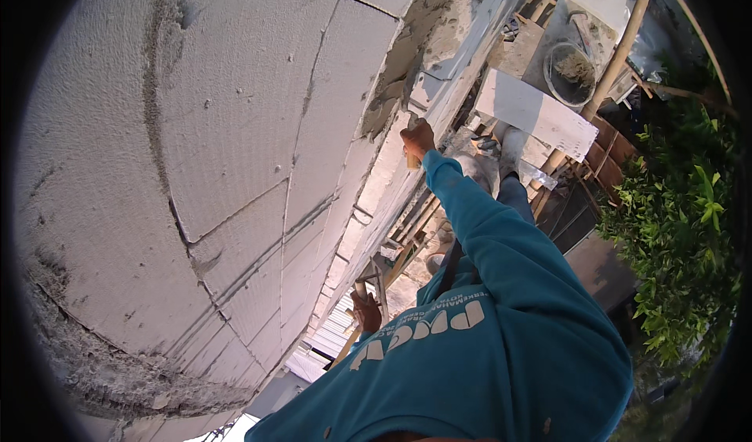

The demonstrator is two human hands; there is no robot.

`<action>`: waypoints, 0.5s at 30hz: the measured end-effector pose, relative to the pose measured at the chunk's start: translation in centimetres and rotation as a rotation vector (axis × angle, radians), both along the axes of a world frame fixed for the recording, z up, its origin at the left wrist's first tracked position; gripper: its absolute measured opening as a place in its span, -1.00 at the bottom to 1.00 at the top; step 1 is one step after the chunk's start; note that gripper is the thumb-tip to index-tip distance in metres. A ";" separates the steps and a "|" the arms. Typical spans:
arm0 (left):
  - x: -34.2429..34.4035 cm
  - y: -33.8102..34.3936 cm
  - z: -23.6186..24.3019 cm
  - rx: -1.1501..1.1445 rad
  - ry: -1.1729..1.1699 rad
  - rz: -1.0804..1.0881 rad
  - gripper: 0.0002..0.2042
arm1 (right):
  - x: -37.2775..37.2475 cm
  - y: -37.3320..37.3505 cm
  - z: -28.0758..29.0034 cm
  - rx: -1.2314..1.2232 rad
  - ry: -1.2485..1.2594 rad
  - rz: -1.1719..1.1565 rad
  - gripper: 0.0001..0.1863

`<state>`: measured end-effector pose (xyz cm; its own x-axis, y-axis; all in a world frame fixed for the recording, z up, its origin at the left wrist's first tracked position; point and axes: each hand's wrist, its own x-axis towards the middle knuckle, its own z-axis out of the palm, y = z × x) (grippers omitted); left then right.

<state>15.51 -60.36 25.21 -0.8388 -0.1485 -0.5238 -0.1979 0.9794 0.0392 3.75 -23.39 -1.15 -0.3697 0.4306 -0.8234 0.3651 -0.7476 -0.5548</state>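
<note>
Our right hand (417,138) closed around a wooden tool handle (412,160), its long axis running down from the fist, pressed at the block wall's (235,128) mortar-smeared edge, our left hand (366,312) gripped a wooden pole (348,346) lower down

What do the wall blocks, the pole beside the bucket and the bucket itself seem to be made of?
Wall blocks: likely lightweight concrete, pale grey, matt and pitted, with grey mortar joints.
Pole: probably bamboo, tan, round and smooth.
Bucket: maybe plastic or metal; it holds grey mortar, and its smeared wall leaves this open.

Bright daylight, soft shadows under block joints; heavy fisheye bending, black vignette at rim, focus mostly sharp
</note>
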 end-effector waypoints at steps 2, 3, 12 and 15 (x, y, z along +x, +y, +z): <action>-1.0 -1.3 -1.2 0.082 0.043 0.012 -0.67 | -0.3 -2.6 1.5 -0.007 -0.011 -0.015 -0.70; -1.8 -1.9 -1.9 0.129 0.054 0.007 -0.68 | -0.2 -3.6 1.7 -0.014 -0.017 -0.028 -0.68; -4.2 3.6 -3.8 0.082 0.000 -0.188 -0.66 | 11.4 -3.0 6.9 0.050 0.058 0.189 -0.48; -5.8 3.6 -6.7 0.059 -0.044 -0.323 -0.62 | 21.3 3.4 4.1 0.697 -0.097 0.102 -0.65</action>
